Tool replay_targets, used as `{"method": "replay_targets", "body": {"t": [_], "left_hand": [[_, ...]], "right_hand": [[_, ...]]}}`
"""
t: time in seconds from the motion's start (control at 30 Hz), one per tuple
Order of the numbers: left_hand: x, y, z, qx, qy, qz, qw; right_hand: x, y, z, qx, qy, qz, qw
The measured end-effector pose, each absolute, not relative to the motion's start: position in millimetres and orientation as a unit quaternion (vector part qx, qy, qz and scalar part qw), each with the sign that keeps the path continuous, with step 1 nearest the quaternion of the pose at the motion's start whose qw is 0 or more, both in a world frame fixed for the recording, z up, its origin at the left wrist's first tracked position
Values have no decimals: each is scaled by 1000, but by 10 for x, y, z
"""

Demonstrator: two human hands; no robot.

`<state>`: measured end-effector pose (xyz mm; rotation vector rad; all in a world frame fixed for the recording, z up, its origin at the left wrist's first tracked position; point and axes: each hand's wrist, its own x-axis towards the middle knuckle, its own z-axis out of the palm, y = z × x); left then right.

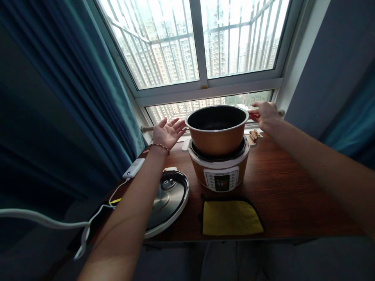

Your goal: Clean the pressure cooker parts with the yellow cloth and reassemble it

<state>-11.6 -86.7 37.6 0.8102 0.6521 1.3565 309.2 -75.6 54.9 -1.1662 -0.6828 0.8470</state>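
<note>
A copper-coloured inner pot (216, 142) with a dark inside sits partly raised out of the cooker base (222, 171), which stands at the back of the wooden table (293, 195). My right hand (265, 114) pinches the pot's right rim with its fingertips. My left hand (167, 133) is spread with the palm up, right beside the pot's left rim; I cannot tell if the fingertips touch it. A beaded bracelet is on my left wrist.
The cooker's lid (168, 199) lies on the table at the left, under my left forearm. A yellow cloth (231, 217) lies in front of the cooker. A white device (134, 168) with a white cable (43, 221) rests at the table's left edge. Teal curtain (73, 97) hangs left; window behind.
</note>
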Motion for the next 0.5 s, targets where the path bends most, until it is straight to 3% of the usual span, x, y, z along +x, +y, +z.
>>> {"method": "replay_targets", "body": {"t": [0.5], "left_hand": [[-124,-906,172,355,296,585,667]], "right_hand": [[3159,-772,236,-548,-330,406,652]]}}
